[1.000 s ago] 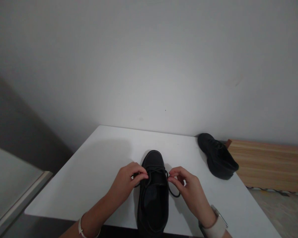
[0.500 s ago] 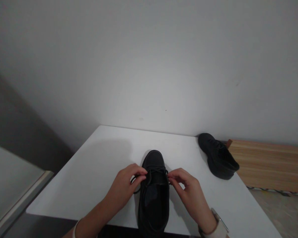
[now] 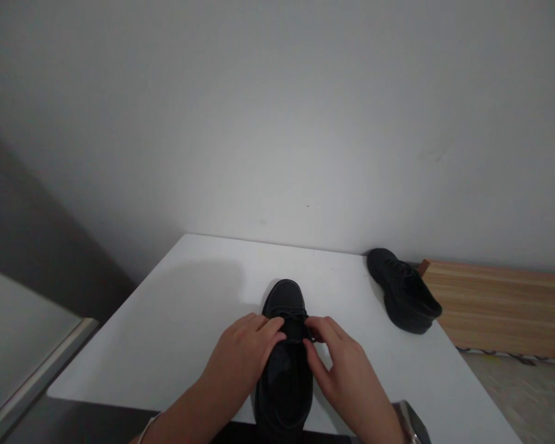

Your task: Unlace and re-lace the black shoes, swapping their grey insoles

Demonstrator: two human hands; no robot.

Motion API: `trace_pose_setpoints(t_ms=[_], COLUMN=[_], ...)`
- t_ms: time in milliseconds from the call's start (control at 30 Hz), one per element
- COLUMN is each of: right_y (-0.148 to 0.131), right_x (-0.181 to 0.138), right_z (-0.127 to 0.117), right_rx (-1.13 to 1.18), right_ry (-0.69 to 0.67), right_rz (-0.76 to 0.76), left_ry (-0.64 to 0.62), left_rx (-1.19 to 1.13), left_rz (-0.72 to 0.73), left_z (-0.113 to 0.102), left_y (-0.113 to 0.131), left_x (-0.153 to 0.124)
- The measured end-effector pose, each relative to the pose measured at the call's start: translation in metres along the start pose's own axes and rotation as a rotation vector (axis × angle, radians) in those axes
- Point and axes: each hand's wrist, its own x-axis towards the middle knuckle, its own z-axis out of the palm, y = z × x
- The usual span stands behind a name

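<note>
A black lace-up shoe [image 3: 284, 394] lies on the white table with its toe pointing away from me. My left hand [image 3: 247, 348] reaches over the shoe's left side, thumb and fingers closed on the lacing flap by the tongue. On the other side, my right hand [image 3: 335, 361] pinches the right edge of the lacing, where a bit of dark shoelace [image 3: 311, 338] shows by the fingertips. Laces cross the shoe just ahead of both hands. The fingertips partly cover what they grip.
A second black shoe [image 3: 404, 293] rests on the table's right edge, its toe toward the wall. The white table [image 3: 203, 277] meets a pale wall [image 3: 277, 154] at the back. A wooden board [image 3: 499, 308] stands beyond the right edge.
My left hand has moved right, from the shoe's outer side onto the flap by the tongue. My right hand has come slightly left, closer to the lacing.
</note>
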Motion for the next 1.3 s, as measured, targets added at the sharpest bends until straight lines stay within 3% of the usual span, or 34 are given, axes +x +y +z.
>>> trace_pose_setpoints(t_ms=[133, 267, 500, 867, 1033, 1133, 1300], right_y=[-0.016, -0.03, -0.035, -0.026, -0.027, -0.033, -0.045], right_x=[0.007, 0.015, 0.023, 0.019, 0.019, 0.018, 0.019], right_z=[-0.001, -0.003, -0.005, 0.0, -0.002, -0.012, -0.043], right_rx=[-0.229, -0.37, -0.473, -0.485, -0.359, -0.046, 0.503], right_ry=[-0.104, -0.159, -0.205, -0.118, -0.04, 0.102, 0.342], right_rz=[0.034, 0.094, 0.113, 0.037, -0.026, -0.086, -0.143], left_ry=[-0.215, -0.325, -0.369, -0.358, -0.197, -0.035, 0.338], left_rx=[0.046, 0.062, 0.123, 0.158, 0.079, -0.214, -0.739], left_rz=[-0.13, -0.111, -0.053, -0.043, -0.016, -0.038, -0.086], left_z=[-0.015, -0.03, -0.032, -0.03, -0.035, -0.053, -0.089], left_y=[0.021, 0.03, 0.026, 0.026, 0.034, 0.038, 0.037], left_x=[0.011, 0.022, 0.035, 0.039, 0.035, 0.028, 0.015])
